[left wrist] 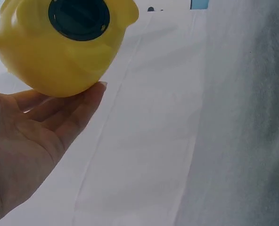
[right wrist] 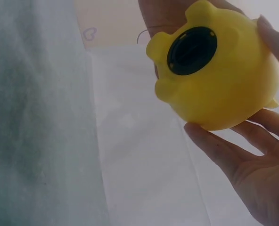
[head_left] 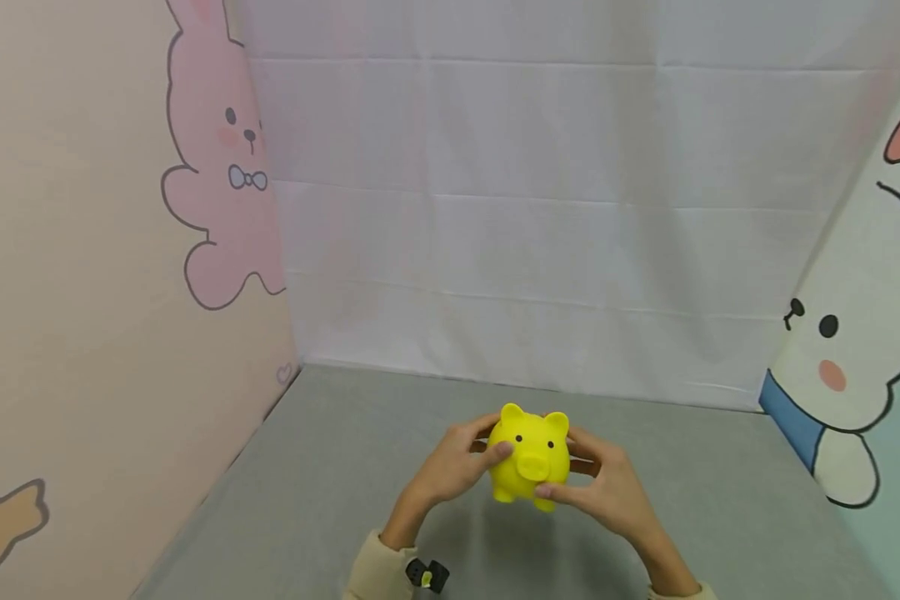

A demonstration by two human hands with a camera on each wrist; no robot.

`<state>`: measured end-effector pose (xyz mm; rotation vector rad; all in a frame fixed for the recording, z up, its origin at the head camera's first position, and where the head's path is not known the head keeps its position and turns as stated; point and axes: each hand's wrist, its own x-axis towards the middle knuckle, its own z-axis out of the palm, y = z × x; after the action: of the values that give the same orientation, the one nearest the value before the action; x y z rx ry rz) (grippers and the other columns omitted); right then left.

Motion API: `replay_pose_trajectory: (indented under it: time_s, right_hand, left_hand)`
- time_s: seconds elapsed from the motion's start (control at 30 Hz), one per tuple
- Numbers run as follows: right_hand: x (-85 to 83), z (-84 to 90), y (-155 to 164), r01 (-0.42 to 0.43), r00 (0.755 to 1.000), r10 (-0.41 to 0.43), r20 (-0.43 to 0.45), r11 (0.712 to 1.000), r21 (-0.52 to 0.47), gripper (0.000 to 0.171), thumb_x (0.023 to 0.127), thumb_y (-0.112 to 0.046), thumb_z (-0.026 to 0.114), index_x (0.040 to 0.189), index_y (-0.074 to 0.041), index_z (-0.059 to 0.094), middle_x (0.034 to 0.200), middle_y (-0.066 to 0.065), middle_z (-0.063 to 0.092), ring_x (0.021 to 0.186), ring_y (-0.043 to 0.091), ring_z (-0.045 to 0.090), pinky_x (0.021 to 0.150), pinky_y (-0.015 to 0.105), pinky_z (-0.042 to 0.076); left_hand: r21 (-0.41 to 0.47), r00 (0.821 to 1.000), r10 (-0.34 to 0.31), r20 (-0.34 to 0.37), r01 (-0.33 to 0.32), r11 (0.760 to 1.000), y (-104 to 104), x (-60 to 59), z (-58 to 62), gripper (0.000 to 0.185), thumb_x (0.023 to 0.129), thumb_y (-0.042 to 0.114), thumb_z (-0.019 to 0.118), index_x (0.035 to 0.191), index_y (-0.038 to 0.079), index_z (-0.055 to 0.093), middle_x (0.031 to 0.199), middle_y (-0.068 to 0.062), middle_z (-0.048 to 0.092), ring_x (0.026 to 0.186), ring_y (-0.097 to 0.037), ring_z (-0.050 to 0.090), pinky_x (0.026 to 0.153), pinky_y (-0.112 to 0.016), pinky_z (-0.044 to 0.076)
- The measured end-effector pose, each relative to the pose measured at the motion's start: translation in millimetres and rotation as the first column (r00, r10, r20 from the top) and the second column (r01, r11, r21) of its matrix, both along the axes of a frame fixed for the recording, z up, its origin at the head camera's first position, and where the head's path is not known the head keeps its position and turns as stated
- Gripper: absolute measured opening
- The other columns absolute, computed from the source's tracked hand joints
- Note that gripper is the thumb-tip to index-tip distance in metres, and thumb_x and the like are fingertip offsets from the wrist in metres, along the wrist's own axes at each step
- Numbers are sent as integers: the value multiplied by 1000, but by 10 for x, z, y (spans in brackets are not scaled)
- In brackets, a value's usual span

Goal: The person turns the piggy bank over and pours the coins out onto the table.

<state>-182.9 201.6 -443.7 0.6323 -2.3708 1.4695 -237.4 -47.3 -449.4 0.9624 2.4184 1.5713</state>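
Yellow piggy bank (head_left: pixel 531 454) lifted above grey table (head_left: pixel 330 467) | left hand (head_left: pixel 450 467) and right hand (head_left: pixel 607 487) both curled round it | step: inspecting; black plug (right wrist: pixel 192 50) underneath | next likely needs 1 freed hand.

Grey felt table top (head_left: pixel 307 467), used as the landmark. White creased cloth backdrop (head_left: pixel 540 208) hung along its far edge. Left of it stood a peach wall panel (head_left: pixel 75 275) with a pink cartoon bunny (head_left: pixel 221 158) wearing a bow tie, a small heart outline (head_left: pixel 284 372) low near the table's far left corner, and a tan shape (head_left: pixel 3 525) nearer the front. Right of it, a panel with a white cartoon bunny (head_left: pixel 855 333), pink cheek, blue collar.
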Motion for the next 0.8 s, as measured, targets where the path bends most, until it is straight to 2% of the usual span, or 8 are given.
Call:
replay_pose_trajectory:
  time_s: [0.23,0.37,0.5,0.63,0.8]
  right_hand:
    - [-98,45,-79,27,993,-31,117,999,33,67,81,-22,93,140,-9,66,128,16,74,103,24,77,83,29,66]
    - [-157,62,-118,17,982,-14,187,1000,-15,64,84,-23,90,141,-7,65,130,21,73,103,32,78,80,31,67]
    - [-194,71,-121,30,971,-17,239,998,-53,59,90,-22,84,143,-7,64,134,24,70,101,31,79,78,32,67]
    - [-214,57,-111,45,972,-37,231,999,-30,56,95,-24,79,145,-5,62,139,26,67,100,28,79,78,32,67]
    - [-195,11,-110,49,972,-46,229,999,-8,55,97,-26,76,146,-5,61,138,26,68,98,25,80,78,32,67]
  left_hand:
    - [23,1000,19,6,-19,1000,-43,-74,-62,75,104,71,42,155,18,50,142,-4,67,130,-22,66,109,-40,58]
    - [61,999,-4,36,2,998,-73,-130,-74,78,103,70,47,159,16,45,150,-7,62,138,-27,61,114,-47,54]
    - [93,995,-75,67,69,993,-111,-182,-58,80,100,61,63,163,18,38,159,-7,52,144,-29,55,116,-44,53]
    - [117,987,-146,75,136,984,-156,-222,-54,85,95,50,76,164,22,35,165,-5,45,148,-32,51,115,-46,53]
    - [151,986,-154,59,144,978,-147,-214,-75,81,94,44,79,162,22,41,162,-6,50,141,-31,57,112,-42,56]
